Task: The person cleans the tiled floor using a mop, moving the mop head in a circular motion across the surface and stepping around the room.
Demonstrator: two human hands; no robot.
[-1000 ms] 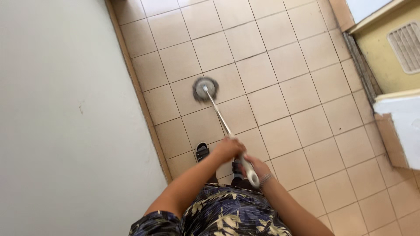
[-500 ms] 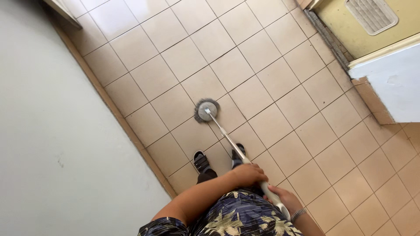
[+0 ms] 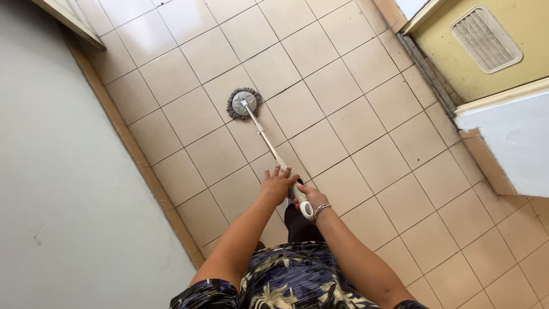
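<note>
Both hands clamped on the spin mop's pole point(image 3: 264, 137), left hand point(image 3: 278, 183) higher up, right hand point(image 3: 309, 199) at the white grip, round mop head point(image 3: 244, 103) well ahead on the beige tiled floor point(image 3: 354, 120).

Both bare arms reach forward and down from the body, the left hand point(image 3: 277, 184) set ahead with its fingers partly spread, the right hand point(image 3: 309, 198) just behind it (a beaded bracelet on that wrist) with its fingers curled closed.
</note>
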